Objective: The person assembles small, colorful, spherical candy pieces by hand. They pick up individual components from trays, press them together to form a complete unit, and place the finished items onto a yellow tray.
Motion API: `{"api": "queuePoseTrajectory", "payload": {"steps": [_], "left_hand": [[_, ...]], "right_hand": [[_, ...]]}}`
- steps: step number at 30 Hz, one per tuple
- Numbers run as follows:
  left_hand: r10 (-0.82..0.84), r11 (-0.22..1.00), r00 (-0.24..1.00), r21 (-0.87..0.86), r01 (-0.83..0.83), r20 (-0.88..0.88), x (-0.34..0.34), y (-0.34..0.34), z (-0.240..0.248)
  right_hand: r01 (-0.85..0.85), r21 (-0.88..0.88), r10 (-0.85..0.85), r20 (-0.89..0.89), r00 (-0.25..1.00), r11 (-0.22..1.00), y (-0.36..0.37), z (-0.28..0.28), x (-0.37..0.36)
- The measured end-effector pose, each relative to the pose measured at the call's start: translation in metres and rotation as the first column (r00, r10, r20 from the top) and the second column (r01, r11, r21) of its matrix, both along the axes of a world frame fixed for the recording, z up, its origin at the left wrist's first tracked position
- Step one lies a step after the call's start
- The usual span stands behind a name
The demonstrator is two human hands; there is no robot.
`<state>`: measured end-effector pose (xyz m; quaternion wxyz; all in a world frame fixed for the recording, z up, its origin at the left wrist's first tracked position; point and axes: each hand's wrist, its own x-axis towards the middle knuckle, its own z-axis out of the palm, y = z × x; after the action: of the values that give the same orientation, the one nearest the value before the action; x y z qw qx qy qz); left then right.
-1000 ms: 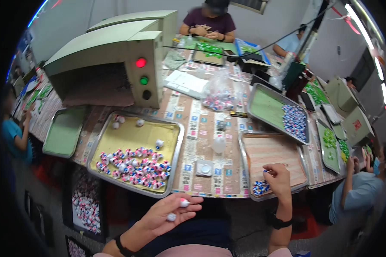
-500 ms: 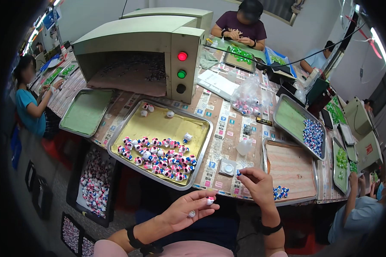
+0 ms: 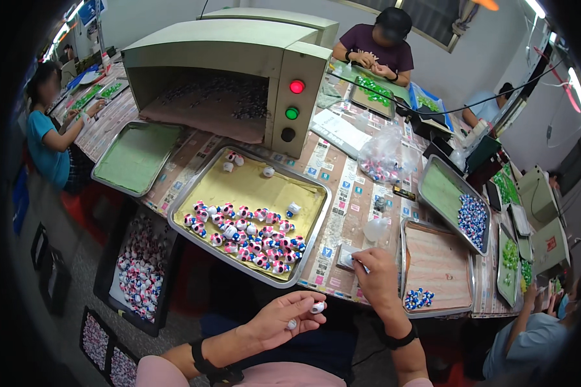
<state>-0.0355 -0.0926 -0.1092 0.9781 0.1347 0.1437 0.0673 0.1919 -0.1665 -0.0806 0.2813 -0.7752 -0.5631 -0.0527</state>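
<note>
The right hand (image 3: 376,276) has come off the pink tray (image 3: 436,261) and its heap of beads (image 3: 419,298), where it rested a second ago, and now sits at the table edge on a small white pad (image 3: 346,257); the view has also swung left, so the yellow tray (image 3: 306,193) lies nearer the middle. The right fingers are bunched together with their tips pressed down toward the pad, as if holding a fine tool or dabbing something; what they grip, if anything, is too small to tell. The left hand (image 3: 281,317) hovers low over the lap, palm up and loosely curled. Its thumb and forefinger pinch a small white piece (image 3: 317,307), and a second piece (image 3: 292,324) rests in the palm, probably kept as a spare. The pinched piece is turned toward the right hand, close to it, seemingly so that the two can meet with little travel. On the yellow tray, within reach of the left hand, pink, white and blue painted pieces (image 3: 245,231) lie in a loose cluster. Behind it stands a box-shaped machine (image 3: 239,71) with red and green lamps. Other people work at trays around the table.
</note>
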Motion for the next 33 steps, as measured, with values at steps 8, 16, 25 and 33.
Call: {"api": "queuePoseTrajectory", "payload": {"steps": [8,16,25,33], "left_hand": [[-0.010,0.994,0.997,0.104,0.018,-0.077,0.005,-0.001,0.015],[0.009,0.992,0.995,0.128,0.003,-0.095,0.005,0.000,0.000],[0.030,0.992,0.995,0.125,-0.018,-0.095,0.010,-0.007,0.004],[0.092,0.974,0.989,0.219,-0.064,-0.118,0.008,-0.012,0.005]], "right_hand": [[-0.009,0.076,0.023,-0.182,0.983,0.997,-0.008,0.009,-0.010],[-0.097,0.090,0.132,-0.651,0.747,0.991,-0.041,0.044,-0.057],[-0.084,0.136,0.157,-0.731,0.665,0.987,-0.050,0.028,-0.068],[-0.140,0.140,0.198,-0.665,0.721,0.980,-0.052,0.028,-0.066]]}}
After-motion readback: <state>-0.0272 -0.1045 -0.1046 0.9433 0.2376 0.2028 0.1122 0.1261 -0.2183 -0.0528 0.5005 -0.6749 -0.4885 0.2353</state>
